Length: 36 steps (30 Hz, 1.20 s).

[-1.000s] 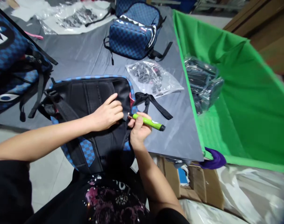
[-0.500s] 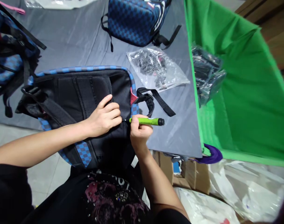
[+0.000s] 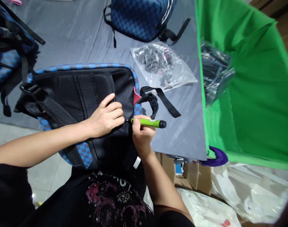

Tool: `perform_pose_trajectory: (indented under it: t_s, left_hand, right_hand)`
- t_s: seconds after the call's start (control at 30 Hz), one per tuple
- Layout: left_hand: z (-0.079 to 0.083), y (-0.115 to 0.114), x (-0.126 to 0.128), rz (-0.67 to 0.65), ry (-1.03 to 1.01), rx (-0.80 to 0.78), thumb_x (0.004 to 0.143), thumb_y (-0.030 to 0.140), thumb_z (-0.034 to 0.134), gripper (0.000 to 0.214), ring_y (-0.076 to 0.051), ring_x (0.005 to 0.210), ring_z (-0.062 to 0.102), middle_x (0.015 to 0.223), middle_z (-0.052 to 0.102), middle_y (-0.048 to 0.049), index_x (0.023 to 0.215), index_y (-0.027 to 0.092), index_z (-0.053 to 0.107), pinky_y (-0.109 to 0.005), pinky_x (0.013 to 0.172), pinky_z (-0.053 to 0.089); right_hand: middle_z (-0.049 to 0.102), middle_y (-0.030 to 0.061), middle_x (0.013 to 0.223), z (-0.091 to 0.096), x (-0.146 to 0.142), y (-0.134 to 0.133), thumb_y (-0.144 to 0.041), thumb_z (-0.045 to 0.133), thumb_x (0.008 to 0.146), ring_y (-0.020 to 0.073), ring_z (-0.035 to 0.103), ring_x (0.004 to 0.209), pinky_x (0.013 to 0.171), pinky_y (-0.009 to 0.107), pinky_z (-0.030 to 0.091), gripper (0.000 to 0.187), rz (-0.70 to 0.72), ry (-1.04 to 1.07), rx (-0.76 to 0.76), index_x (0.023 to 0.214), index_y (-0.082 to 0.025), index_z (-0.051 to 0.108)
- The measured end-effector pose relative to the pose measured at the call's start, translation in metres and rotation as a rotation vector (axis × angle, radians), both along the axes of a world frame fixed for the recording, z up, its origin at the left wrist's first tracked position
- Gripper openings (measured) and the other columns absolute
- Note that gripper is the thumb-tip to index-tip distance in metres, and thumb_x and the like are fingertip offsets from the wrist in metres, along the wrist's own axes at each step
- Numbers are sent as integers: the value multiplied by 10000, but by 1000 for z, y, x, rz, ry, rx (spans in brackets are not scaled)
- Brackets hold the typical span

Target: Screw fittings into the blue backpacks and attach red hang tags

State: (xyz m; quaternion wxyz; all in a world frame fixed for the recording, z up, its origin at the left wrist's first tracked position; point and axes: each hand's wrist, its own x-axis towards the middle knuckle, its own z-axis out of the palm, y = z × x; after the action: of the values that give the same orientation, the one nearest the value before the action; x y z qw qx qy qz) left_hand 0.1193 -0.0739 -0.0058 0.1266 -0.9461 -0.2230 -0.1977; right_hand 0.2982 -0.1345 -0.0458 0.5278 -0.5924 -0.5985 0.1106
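Observation:
A black backpack with blue checkered edging [image 3: 65,66] lies back panel up at the table's near edge, overhanging toward my body. My left hand [image 3: 106,118] rests on its black panel, fingers curled and gripping the fabric near the right side; the thumb is hidden. My right hand [image 3: 144,134] is closed around a bright green pen-shaped tool [image 3: 150,122] with a black end. The tool's thin tip points left at the fabric beside my left fingertips; whether it pierces the cloth I cannot tell. A black strap [image 3: 166,102] trails from the red corner tab [image 3: 136,95].
Another checkered backpack [image 3: 136,20] stands at the back, and one more [image 3: 9,53] lies at the left. A clear plastic bag of dark small parts [image 3: 160,66] is on the grey table [image 3: 73,34]. At right stands a green fabric bin [image 3: 260,104] holding wrapped items; cardboard boxes [image 3: 203,176] sit below.
The view has shifted slightly, so the table items sit a little differently in the picture. Both hands keep their hold at nearly the same spot on the backpack.

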Motion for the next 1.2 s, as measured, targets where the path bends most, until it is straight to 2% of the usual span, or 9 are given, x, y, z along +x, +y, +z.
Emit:
perform_pose_trajectory:
  t_s: [0.17,0.4,0.53,0.77,0.9,1.07,1.2]
  left_hand:
    - [2,1,-1,2,37,-22,960,163,453,243,-156,1058,527,887,663,19,876,239,668,-455,1239,182]
    - [-5,4,-2,26,43,-15,968,181,429,277,-140,1082,544,888,644,44,869,268,673,-442,1254,148]
    - [-4,4,-1,44,71,-95,984,194,398,304,-138,1088,552,901,655,30,878,262,675,-449,1247,191]
    - [0,5,0,56,33,-324,977,181,404,275,-134,1104,537,911,637,26,896,239,660,-466,1246,180]
    - [-2,6,1,66,30,-309,969,199,394,292,-150,1106,548,913,618,17,877,243,668,-472,1240,182]
    - [-5,6,1,83,27,-361,956,231,400,294,-167,1108,555,912,608,9,866,249,679,-489,1229,200]
    - [2,9,2,94,77,-345,948,249,397,295,-175,1104,557,898,608,6,893,251,686,-492,1219,225]
  right_hand:
    - [678,27,739,-2,1,-1,-245,541,922,136,624,605,606,269,538,179,11,-6,1,794,-181,649]
    - [680,30,796,-7,3,-4,-252,549,934,139,618,640,629,287,525,162,34,-17,21,830,-179,649]
    - [682,29,820,-7,4,-4,-254,547,939,131,610,625,608,283,520,140,63,0,31,870,-182,646]
    - [676,38,844,-11,6,-8,-281,541,947,163,648,713,705,326,562,135,88,-8,-16,939,-189,641]
    - [685,48,906,-12,7,-10,-293,542,947,165,660,751,725,332,566,145,112,30,-59,985,-187,632]
    - [676,36,884,-12,7,-10,-282,562,935,168,656,773,751,338,561,124,131,27,-49,977,-190,634]
    - [678,37,898,-11,8,-9,-278,569,928,174,665,809,785,344,566,123,141,39,-68,987,-195,636]
